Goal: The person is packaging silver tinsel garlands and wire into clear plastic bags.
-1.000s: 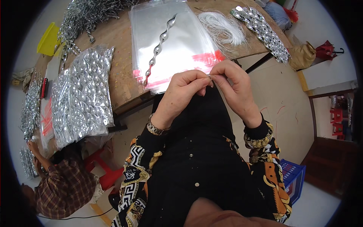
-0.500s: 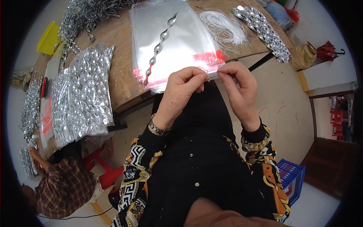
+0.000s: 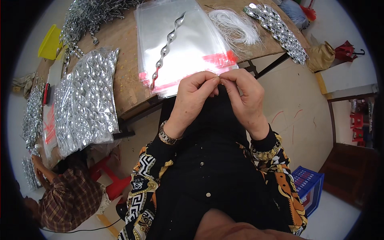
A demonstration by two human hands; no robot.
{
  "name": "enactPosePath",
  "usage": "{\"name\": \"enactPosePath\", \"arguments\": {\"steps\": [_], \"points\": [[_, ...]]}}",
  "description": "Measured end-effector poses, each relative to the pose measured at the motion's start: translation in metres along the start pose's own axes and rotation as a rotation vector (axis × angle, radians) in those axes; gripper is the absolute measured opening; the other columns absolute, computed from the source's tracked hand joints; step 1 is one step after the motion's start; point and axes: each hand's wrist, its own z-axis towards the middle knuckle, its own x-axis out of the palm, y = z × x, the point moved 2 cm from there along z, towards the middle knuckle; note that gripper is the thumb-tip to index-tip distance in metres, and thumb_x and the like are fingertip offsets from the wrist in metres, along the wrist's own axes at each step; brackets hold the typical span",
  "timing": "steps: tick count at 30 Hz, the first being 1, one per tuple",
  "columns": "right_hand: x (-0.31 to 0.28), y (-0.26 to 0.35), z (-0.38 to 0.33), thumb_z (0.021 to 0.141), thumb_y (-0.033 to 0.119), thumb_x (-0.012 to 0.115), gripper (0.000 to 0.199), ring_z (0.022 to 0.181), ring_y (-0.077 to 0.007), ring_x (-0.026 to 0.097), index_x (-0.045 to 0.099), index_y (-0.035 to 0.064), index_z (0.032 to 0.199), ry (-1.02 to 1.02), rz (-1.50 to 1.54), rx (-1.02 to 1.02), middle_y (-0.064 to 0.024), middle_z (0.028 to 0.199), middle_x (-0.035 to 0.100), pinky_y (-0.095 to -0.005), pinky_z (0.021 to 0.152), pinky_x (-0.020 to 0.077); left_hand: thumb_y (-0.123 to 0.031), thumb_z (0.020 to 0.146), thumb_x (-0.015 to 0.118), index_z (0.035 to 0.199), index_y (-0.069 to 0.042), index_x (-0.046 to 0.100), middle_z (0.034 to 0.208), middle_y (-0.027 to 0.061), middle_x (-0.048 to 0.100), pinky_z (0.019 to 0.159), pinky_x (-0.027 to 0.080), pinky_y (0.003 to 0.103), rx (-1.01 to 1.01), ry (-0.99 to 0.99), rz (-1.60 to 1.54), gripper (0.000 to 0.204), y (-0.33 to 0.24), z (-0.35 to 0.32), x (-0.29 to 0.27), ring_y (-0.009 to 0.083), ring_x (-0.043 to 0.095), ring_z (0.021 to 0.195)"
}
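Note:
My left hand is closed in a pinch at the near edge of the table. Thumb and forefinger of my right hand are pinched too, and the fingertips of both hands meet. What they hold is too small to make out. Just beyond them lies a stack of clear plastic bags with red-pink edges. One silver twisted ornament rests slantwise on top of the bags. To the right of the stack is a bundle of white string.
Bagged silver twists lie left on the table, with loose silver strands behind. More twists lie far right. A yellow tub stands far left; a co-worker sits lower left. A blue crate is at right.
My right hand has moved left, and its fingertips now meet those of my left hand. The left hand has hardly moved. The bags and the silver twist lie as before.

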Motion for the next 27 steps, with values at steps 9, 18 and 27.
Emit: {"name": "enactPosePath", "arguments": {"steps": [9,18,27], "points": [[-0.0004,-0.0005,0.0019,0.08,-0.002,0.064,0.008,0.07,-0.0259,0.06,0.062,0.0013,0.087,0.0,-0.099,-0.044,-0.0109,0.079,0.062,-0.032,0.062,0.0456,-0.011,0.094,0.054,0.095,0.002,0.064,0.075,0.0009,0.06,0.065,0.045,0.02,0.038,-0.011,0.048,0.016,0.005,0.0006,0.0019,0.0064,0.055,0.069],[-0.0016,0.0011,0.0046,0.078,-0.001,0.064,0.009,0.072,-0.029,0.058,0.06,0.0021,0.086,0.05,-0.211,-0.052,-0.0105,0.079,0.061,-0.0357,0.063,0.045,-0.005,0.089,0.055,0.092,0.004,0.062,0.072,0.0068,0.059,0.062,0.045,0.027,0.259,-0.067,0.424,0.012,0.0035,0.0002,0.0046,0.0141,0.056,0.067],[0.0028,0.0011,0.0017,0.076,-0.002,0.065,0.011,0.073,-0.0296,0.059,0.06,0.0026,0.085,0.015,-0.259,-0.098,-0.0108,0.079,0.061,-0.0363,0.064,0.0453,-0.006,0.089,0.054,0.09,0.004,0.062,0.069,0.0061,0.059,0.061,0.044,0.026,0.184,-0.086,0.344,0.013,0.0064,0.0009,0.0036,0.0126,0.055,0.064]]}}
